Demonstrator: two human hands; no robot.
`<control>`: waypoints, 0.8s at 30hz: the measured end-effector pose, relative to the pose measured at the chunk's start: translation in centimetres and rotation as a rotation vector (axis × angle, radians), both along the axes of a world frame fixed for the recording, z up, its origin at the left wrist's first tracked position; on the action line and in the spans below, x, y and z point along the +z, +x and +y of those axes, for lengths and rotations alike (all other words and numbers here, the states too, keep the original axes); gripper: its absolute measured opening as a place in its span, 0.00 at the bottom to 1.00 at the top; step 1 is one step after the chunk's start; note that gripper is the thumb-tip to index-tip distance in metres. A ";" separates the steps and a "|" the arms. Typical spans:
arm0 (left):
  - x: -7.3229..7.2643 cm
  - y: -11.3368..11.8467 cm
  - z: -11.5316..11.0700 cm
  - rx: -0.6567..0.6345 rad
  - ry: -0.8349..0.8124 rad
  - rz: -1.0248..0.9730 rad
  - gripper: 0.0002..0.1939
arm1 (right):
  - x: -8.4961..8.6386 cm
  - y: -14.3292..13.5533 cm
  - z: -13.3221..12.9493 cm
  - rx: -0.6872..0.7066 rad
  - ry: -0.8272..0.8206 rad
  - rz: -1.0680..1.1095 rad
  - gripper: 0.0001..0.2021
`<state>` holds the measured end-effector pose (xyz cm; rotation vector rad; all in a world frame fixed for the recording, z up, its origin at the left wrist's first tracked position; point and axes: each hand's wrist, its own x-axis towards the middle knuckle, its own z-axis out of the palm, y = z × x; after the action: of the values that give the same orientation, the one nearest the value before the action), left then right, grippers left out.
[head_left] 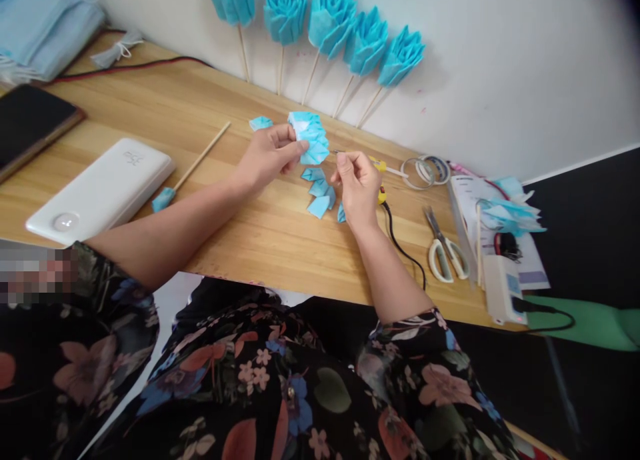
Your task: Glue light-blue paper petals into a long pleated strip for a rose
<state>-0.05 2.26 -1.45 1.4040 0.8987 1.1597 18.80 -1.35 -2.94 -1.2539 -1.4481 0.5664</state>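
Between the thumb and fingers of my left hand (277,155) is a cluster of light-blue folded petals (314,140), raised above the table. My right hand (356,180) is closed around a slim corded tool that looks like a soldering iron (383,195). Its thin metal tip points at the petals, and my fingers hide most of the handle. Under my hands lie several loose folded petals (319,192); another folded petal (261,123) rests beyond my left hand. To the left, a wooden stick (203,157) has a small blue bud at its lower end.
Several blue flowers on sticks (332,19) lean against the wall. Left are a white power bank (100,190), a phone (35,127) and blue masks (45,23). Right are scissors (445,250), tape rolls (433,171), papers (470,200) and a white box (501,290) with a cord.
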 end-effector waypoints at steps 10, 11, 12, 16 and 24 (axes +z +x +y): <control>-0.1 0.0 0.5 0.027 -0.016 -0.007 0.14 | 0.2 0.2 0.1 -0.057 0.069 -0.080 0.19; -0.2 -0.1 0.6 0.029 -0.019 -0.008 0.14 | 0.3 0.2 0.1 -0.065 0.088 -0.103 0.19; -0.3 -0.1 0.6 0.030 -0.023 -0.010 0.14 | 0.5 0.2 0.0 -0.075 0.102 -0.128 0.19; -0.6 -0.1 0.9 0.034 -0.039 -0.004 0.15 | 0.8 0.4 -0.1 -0.102 0.108 -0.189 0.18; -1.1 0.2 1.7 0.076 -0.019 0.005 0.13 | 1.0 0.7 -0.4 -0.114 0.176 -0.292 0.18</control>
<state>0.14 3.97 -2.55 1.3683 0.9709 1.2018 19.49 -1.71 -1.94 -1.3061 -1.6158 0.1783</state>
